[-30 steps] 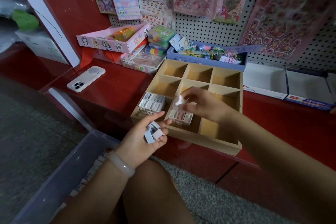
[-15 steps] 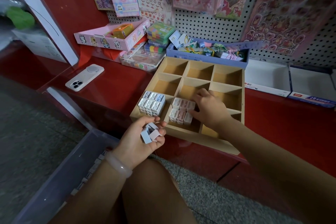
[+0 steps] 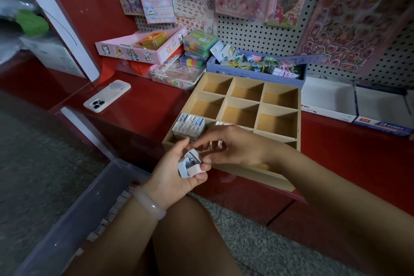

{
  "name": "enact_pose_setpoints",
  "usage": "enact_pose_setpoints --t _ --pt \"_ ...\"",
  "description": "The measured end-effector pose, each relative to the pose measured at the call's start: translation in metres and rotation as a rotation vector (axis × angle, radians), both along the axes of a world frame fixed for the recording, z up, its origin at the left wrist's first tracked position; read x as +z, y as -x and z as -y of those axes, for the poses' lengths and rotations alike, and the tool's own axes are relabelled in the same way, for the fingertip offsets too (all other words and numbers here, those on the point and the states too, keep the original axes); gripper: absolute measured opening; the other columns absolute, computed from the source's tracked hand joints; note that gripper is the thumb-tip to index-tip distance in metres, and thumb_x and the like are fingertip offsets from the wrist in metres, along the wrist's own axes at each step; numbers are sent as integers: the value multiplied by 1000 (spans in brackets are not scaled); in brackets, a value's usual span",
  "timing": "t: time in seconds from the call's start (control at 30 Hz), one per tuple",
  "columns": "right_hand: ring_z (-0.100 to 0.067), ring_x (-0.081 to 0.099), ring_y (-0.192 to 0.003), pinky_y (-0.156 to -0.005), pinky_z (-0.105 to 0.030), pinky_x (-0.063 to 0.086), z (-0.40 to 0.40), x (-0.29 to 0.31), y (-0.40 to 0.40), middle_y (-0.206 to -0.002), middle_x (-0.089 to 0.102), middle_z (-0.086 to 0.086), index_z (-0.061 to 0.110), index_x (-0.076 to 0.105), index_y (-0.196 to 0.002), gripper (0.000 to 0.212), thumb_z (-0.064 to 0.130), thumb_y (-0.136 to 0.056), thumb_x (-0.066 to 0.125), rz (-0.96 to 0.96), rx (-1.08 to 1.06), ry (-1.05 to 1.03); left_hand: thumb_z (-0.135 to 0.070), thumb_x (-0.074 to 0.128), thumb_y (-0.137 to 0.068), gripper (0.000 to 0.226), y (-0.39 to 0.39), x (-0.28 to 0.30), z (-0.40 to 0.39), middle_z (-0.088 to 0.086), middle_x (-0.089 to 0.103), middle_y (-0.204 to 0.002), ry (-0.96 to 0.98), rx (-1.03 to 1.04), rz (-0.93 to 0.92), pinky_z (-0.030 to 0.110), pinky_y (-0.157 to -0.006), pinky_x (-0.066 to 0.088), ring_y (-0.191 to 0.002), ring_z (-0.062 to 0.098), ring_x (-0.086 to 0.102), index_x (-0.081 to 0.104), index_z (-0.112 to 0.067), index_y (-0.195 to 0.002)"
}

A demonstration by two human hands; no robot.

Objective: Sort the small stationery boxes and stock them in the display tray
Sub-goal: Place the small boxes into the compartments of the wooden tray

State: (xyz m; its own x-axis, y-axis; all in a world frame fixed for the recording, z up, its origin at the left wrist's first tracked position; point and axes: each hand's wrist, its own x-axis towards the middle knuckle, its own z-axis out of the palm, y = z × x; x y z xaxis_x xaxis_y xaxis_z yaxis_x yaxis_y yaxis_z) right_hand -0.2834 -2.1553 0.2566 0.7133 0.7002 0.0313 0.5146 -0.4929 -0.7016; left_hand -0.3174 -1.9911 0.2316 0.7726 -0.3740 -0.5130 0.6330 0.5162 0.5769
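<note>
Left hand [image 3: 179, 171]: curled round two small boxes [image 3: 190, 164], one blue, one pink, held just below my tray's front edge.
Right hand [image 3: 233, 148]: fingers loose, tips reaching the held boxes.
Tray [image 3: 299, 119]: nine compartments showing; blue boxes [image 3: 189, 126] in front-left one.
Surface: red shelf [image 3: 143, 105], pegboard [image 3: 253, 33] behind.

I see my left hand [image 3: 179, 172] cupping small boxes [image 3: 190, 163]; my right hand [image 3: 233, 145] reaches them from three o'clock, wooden tray [image 3: 299, 119] at twelve.
</note>
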Motion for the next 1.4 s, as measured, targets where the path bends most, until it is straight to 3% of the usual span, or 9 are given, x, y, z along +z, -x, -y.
enact_pose_setpoints --t 0.13,0.23,0.37,0.53,0.63,0.73,0.93,1.17,1.4 --pt "-15 56 -97 -86 -28 42 -7 2 1 -105 62 -7 17 65 -117 34 17 -84 69 50 67 25 -32 45 -87 25 4 -2 -6 6 45 -67 -66 -59 59 17 -39 31 -50 12 44 56 -10 -87" --pt "-14 58 -94 -84 -26 42 -11 2 1 -103 64 -4 15 66 -115 31 15 -85 68 27 75 65 -33 50 -81 23 6 -3 -6 6 43 -66 -81 -47 18 19 -38 33 -48 14 46 56 -10 -83" --pt "-14 58 -94 -82 -24 41 -13 -3 0 -104 63 -4 15 65 -113 32 19 -82 71 98 28 116 -31 42 -97 25 8 -3 -6 4 48 -68 -167 -80 42 19 -42 37 -51 14 51 56 -12 -88" --pt "-13 57 -78 -70 -13 39 -14 -6 -1 -86 64 -2 6 68 -93 13 17 -87 65 142 -47 17 -38 36 -99 38 8 1 -4 11 68 -91 -197 -110 53 18 -46 32 -49 12 48 67 -17 -91" --pt "-21 61 -82 -77 -32 48 -9 -9 -4 -88 67 -8 5 67 -92 20 23 -91 60 -29 -161 -94 -44 35 -96 46 8 1 -6 11 72 -97 -225 -137 93 17 -48 27 -49 9 45 73 -17 -93" --pt "-24 60 -83 -77 -41 46 -8 -12 -3 -89 66 -12 7 67 -94 17 22 -90 62 -1 -152 -48 -46 47 -84 41 7 -1 -6 10 72 -90 -276 -143 92 14 -42 31 -48 8 44 68 -12 -94" --pt "-13 55 -72 -67 -26 44 -9 -15 -1 -84 63 -7 9 60 -99 22 20 -83 71 -26 -270 -113 -44 53 -77 39 8 -3 -2 8 70 -77 -328 -128 34 15 -44 29 -48 9 46 67 -8 -84" --pt "-16 57 -99 -87 -27 44 -6 -19 2 -108 60 -6 12 64 -111 43 31 -75 77 132 -251 -36 -34 47 -94 31 9 4 2 4 67 -74 -260 -61 9 15 -42 29 -53 10 44 69 -13 -86" --pt "-9 55 -95 -81 -12 37 -4 -20 5 -107 60 -5 9 67 -110 34 13 -78 73 207 -262 -56 -33 47 -94 31 8 2 4 5 72 -81 -318 -90 10 14 -45 30 -53 9 46 68 -10 -89"
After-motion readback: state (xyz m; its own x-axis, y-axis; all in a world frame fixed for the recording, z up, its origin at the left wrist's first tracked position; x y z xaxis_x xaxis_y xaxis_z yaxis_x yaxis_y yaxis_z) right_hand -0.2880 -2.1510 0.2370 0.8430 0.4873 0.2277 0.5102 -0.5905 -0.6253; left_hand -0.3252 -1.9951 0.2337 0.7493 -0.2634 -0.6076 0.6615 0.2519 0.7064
